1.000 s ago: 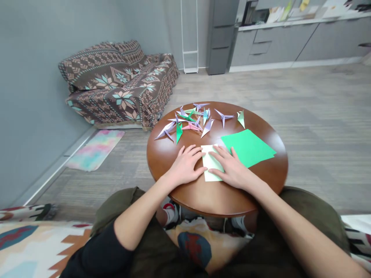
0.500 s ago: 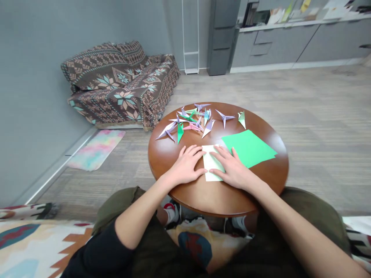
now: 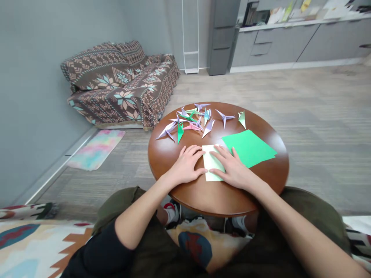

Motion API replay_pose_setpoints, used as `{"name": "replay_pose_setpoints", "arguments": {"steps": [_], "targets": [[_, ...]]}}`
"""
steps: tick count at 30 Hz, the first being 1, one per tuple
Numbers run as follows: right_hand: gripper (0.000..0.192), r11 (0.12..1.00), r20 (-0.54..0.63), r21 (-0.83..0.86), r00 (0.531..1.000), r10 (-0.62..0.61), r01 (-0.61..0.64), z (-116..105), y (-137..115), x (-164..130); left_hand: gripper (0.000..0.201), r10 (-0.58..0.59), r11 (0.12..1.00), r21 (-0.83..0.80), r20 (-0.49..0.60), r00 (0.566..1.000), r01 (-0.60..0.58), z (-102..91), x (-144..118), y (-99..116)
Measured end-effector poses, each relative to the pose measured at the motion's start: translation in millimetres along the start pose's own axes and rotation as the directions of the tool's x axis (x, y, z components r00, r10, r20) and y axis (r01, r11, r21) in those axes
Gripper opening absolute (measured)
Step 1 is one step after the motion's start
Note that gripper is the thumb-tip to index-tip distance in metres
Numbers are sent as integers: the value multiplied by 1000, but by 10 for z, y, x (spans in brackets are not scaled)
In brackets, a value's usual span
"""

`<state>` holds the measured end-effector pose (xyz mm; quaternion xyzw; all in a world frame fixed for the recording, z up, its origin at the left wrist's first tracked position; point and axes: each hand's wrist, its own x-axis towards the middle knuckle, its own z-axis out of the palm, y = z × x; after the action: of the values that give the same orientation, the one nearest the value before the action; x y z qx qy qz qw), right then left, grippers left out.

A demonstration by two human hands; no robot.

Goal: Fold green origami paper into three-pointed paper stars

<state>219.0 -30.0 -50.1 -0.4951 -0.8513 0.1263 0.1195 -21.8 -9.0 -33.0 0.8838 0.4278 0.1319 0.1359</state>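
A pale, whitish-green sheet of origami paper [image 3: 212,177] lies flat on the round brown table, its right part covered by my right hand [image 3: 232,168]. The fingers of that hand are spread over the sheet. My left hand [image 3: 188,165] rests at the sheet's left edge, fingers apart, with the fingertips touching the edge. Close to the right hand is a small stack of bright green paper [image 3: 251,148]. Several folded paper cranes [image 3: 191,126] in purple, green, pink and white lie grouped beyond my hands.
The round table [image 3: 199,197] has a purple crane [image 3: 224,118] and a pale green one [image 3: 242,119] near its far edge. A sofa with a patterned cover [image 3: 124,88] stands at the back left, a pastel mat [image 3: 97,148] before it. Grey kitchen cabinets [image 3: 278,44] line the back right.
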Motion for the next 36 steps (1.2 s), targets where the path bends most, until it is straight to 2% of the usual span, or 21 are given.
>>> {"name": "replay_pose_setpoints", "arguments": {"steps": [11, 36], "targets": [[67, 1000, -10, -11, 1000, -11, 11, 6, 7, -5, 72, -1, 1000, -8, 8, 1000, 1, 0, -3, 1], [67, 1000, -13, -17, 1000, -7, 7, 15, 1, -3, 67, 17, 1000, 18, 5, 1000, -17, 8, -1, 3]]}}
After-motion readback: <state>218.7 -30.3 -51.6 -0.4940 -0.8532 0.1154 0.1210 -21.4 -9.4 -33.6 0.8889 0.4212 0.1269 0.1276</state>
